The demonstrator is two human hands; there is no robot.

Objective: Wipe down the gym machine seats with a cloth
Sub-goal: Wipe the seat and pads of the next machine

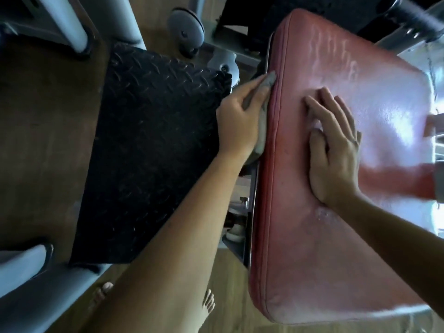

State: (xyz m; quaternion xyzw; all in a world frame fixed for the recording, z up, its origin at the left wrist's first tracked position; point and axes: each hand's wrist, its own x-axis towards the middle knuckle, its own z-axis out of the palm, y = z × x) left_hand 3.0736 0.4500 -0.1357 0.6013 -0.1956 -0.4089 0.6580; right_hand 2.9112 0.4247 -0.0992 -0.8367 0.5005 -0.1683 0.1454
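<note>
Taken from head level, facing steeply down (wide-angle, edges curved) onto a red seat (300, 236). Framed close, seat filling the right half, wooden floor (36, 116) at left.

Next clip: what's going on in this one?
A person is wiping a red padded gym seat. The left hand holds a grey cloth against the pad's left side edge, next to a black tread plate. The right hand rests flat on the top surface, which shows pale streaks toward its far end.
</note>
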